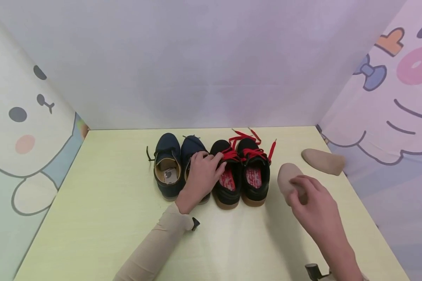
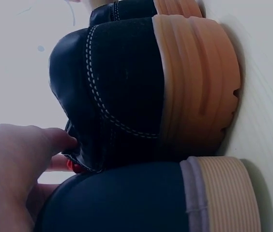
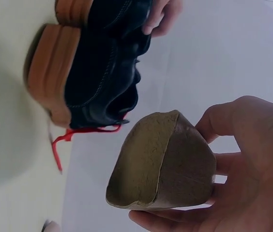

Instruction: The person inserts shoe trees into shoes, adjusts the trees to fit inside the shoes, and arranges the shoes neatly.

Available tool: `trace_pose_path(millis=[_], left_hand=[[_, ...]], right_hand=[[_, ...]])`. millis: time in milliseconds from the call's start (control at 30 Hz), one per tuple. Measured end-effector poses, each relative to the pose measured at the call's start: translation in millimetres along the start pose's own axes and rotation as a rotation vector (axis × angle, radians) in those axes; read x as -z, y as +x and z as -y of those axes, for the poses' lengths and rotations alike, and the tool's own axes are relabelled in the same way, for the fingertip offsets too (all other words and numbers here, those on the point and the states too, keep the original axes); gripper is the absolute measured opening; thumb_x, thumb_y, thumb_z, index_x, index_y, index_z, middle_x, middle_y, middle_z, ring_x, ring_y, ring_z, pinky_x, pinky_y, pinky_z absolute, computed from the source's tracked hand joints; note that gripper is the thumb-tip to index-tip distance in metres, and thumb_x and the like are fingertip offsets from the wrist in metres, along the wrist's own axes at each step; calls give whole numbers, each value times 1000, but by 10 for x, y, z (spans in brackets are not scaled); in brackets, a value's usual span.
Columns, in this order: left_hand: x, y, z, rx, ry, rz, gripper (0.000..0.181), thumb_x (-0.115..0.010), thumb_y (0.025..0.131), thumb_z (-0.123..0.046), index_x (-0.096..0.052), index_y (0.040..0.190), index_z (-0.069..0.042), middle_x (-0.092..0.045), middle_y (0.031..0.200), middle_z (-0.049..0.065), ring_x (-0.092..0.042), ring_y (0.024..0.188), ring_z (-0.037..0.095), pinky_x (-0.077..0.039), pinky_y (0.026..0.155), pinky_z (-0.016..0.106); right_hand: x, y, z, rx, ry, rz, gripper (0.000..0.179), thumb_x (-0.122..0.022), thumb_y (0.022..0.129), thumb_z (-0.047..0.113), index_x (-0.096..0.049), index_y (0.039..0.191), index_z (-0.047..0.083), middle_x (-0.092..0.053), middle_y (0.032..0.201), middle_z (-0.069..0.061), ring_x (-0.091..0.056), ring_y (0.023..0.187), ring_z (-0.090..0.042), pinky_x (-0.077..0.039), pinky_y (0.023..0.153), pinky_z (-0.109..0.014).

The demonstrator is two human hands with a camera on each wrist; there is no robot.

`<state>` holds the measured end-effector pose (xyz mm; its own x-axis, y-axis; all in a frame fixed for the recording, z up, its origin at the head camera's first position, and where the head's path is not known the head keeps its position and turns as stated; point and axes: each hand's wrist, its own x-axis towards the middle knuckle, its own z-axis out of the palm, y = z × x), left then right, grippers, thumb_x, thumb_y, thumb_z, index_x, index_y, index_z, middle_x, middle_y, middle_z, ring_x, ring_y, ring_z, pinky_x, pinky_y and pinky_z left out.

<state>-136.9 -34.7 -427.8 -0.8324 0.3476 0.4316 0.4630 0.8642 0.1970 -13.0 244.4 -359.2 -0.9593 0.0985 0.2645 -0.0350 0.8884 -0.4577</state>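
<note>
A pair of black shoes with red laces stands mid-table, made up of a left black shoe (image 1: 226, 195) and a right black shoe (image 1: 255, 190). My left hand (image 1: 201, 171) reaches over a navy shoe and pinches the collar of the left black shoe; in the left wrist view its thumb (image 2: 61, 140) lies on that collar. To the right, my right hand (image 1: 314, 203) holds a beige moulded shoe insert (image 1: 289, 177) above the table. The right wrist view shows this insert (image 3: 163, 162) as a hollow, toe-shaped shell between thumb and fingers.
Left of the black pair stand a navy shoe (image 1: 167, 168) and a second navy shoe (image 1: 191, 146), partly covered by my left hand. Another beige insert (image 1: 323, 161) lies near the table's right edge. Cartoon-printed cloth walls (image 1: 211, 70) enclose the pale table (image 1: 102, 203).
</note>
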Motion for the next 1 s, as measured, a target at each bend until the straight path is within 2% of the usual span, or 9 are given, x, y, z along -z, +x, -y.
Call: trace_pose_path(millis=[233,600,833,1000], left_hand=[[14,6,4,1,-9,-1,25,-59,107,-38,-69,119,-19,-80,95,6,-67,105,35,-51,100,54],[-8,32,1,25,4,18,23,-56,108,-38,-67,116,-19,-79,92,5,-68,107,34,-51,101,53],[-20,27,-11,-13,0,-32,19,-60,107,-31,-63,122,-21,-80,89,7,-71,103,36,-53,99,56],[-12,29,-26,-29,-14,-41,15,-60,107,-28,-60,120,-20,-80,87,10,-72,100,39,-53,100,63]], right_hand=[[-8,16,151,37,18,28,26,-62,94,12,-72,118,15,-68,131,-7,-63,120,-34,-49,92,-57],[-139,13,385,108,47,68,24,-63,94,12,-74,115,13,-70,130,-8,-66,120,-36,-53,93,-58],[-222,40,491,156,54,74,21,-65,95,15,-74,114,13,-71,127,-4,-66,119,-33,-54,95,-55],[-279,56,591,193,65,108,21,-66,94,15,-75,114,14,-71,127,-4,-67,119,-32,-56,95,-53]])
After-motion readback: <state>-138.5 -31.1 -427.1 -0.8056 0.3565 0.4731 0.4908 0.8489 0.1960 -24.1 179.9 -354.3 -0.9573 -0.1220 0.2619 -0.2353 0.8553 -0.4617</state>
